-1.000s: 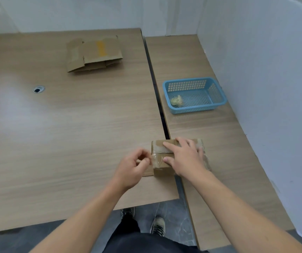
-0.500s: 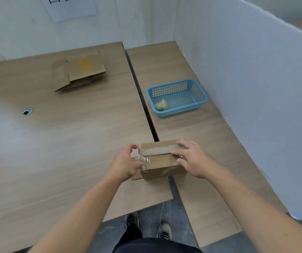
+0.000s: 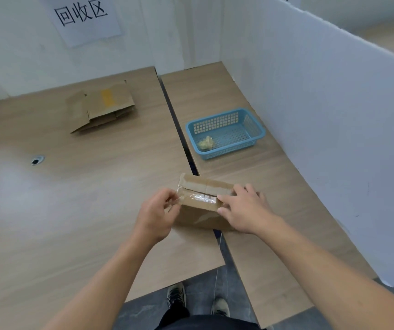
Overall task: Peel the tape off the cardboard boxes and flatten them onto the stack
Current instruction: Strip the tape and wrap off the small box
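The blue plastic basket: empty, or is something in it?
Not empty: the blue plastic basket holds one small crumpled yellowish wad near its front left corner.

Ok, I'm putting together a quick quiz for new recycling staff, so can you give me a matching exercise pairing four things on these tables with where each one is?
Things
1. box
2. flattened cardboard
3. basket
4. crumpled wad

Places
A. inside the basket
B. far part of the left table
C. under the right hand, its tape pinched by the left hand
D. on the right table, near the partition

Pairs: 1-C, 2-B, 3-D, 4-A
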